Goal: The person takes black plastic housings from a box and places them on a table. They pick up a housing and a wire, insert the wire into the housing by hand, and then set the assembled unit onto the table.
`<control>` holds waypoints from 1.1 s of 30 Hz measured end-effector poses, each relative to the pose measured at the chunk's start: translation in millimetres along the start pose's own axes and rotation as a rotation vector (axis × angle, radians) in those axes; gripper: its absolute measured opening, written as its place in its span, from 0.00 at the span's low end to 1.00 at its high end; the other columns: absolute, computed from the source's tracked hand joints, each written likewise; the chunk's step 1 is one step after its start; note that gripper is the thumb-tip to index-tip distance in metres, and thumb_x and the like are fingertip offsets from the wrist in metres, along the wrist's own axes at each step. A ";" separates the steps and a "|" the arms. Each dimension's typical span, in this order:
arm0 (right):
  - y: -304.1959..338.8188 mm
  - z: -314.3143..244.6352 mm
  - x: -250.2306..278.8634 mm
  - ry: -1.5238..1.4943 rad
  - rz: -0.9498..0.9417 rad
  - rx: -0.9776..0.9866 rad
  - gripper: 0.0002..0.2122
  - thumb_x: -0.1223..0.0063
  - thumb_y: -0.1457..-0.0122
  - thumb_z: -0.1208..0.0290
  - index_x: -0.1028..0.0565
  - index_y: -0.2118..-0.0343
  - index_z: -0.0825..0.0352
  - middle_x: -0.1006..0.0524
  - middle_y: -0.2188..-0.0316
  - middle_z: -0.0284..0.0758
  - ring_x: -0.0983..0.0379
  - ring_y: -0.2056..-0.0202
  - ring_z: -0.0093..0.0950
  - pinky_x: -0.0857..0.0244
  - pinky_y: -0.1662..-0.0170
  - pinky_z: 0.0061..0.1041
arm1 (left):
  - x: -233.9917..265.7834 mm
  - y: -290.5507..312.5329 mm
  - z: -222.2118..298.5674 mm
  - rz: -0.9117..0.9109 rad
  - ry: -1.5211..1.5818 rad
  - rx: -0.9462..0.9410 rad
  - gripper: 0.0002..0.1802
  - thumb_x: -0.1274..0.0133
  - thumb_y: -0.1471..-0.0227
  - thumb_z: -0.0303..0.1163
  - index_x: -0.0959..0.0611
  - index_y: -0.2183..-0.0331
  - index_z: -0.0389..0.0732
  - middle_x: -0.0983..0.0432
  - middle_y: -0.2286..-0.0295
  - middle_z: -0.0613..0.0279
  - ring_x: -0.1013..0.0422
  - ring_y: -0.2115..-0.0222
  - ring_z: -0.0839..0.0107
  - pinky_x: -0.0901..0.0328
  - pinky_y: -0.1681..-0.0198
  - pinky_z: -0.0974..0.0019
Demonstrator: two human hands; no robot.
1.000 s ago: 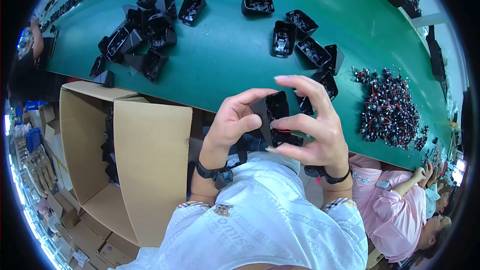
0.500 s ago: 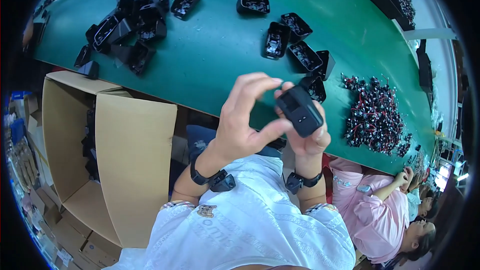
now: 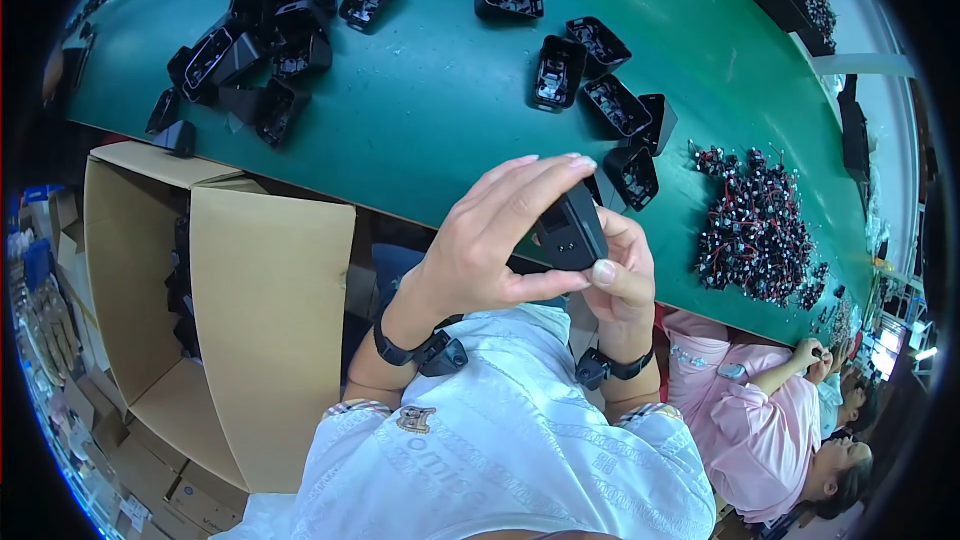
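A black plastic housing (image 3: 575,232) with two small holes in its face is held up between my two hands, just past the table's near edge. My left hand (image 3: 487,225) is closed round its left side, fingers over the top and thumb along the bottom edge. My right hand (image 3: 627,258) grips the right side, its thumb at the lower corner. Just beyond lies an open black housing (image 3: 634,178) on the green table (image 3: 430,110). Fingers partly hide the held piece.
More open housings lie at the centre right; a heap of black housings (image 3: 250,50) is at the left. Small wired parts (image 3: 757,230) are piled at the right. An open cardboard box (image 3: 272,330) stands at the near left. A person in pink (image 3: 755,405) sits at the right.
The housing has been tilted and shifted slightly left. My left hand, which was mostly apart from it with only the thumb near, has closed over it.
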State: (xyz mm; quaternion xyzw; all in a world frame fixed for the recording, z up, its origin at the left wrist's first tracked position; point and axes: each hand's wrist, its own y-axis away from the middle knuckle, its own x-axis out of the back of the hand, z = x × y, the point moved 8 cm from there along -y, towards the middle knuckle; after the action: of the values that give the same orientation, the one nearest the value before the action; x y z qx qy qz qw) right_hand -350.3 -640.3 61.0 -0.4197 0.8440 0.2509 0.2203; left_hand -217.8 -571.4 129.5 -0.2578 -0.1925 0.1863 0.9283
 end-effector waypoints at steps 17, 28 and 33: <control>9.7 -0.5 -11.5 -0.069 -0.083 -0.151 0.26 0.40 0.51 0.69 0.26 0.50 0.79 0.21 0.53 0.44 0.22 0.54 0.31 0.31 0.46 0.28 | -13.0 0.9 14.1 -0.004 -0.081 -0.052 0.44 0.31 0.65 0.33 0.26 0.43 0.34 0.23 0.52 0.48 0.24 0.51 0.53 0.32 0.45 0.51; 8.8 10.5 -19.9 -0.125 -0.130 -0.206 0.28 0.40 0.52 0.68 0.27 0.48 0.80 0.20 0.55 0.43 0.21 0.55 0.31 0.30 0.46 0.29 | -1.0 9.1 17.4 0.004 -0.091 -0.029 0.43 0.29 0.67 0.32 0.23 0.46 0.33 0.20 0.54 0.49 0.22 0.54 0.52 0.28 0.49 0.53; 14.6 12.4 -19.0 -0.120 -0.043 -0.187 0.27 0.41 0.51 0.69 0.28 0.47 0.80 0.20 0.55 0.44 0.21 0.55 0.30 0.30 0.45 0.29 | 0.1 10.3 13.8 0.007 -0.090 -0.032 0.43 0.28 0.67 0.32 0.23 0.46 0.33 0.20 0.54 0.49 0.22 0.54 0.52 0.28 0.50 0.54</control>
State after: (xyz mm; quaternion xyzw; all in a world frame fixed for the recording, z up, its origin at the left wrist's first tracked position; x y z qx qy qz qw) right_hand -349.8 -613.8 65.9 -0.4406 0.7931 0.3482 0.2358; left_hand -226.6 -557.5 134.8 -0.2645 -0.2360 0.1981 0.9139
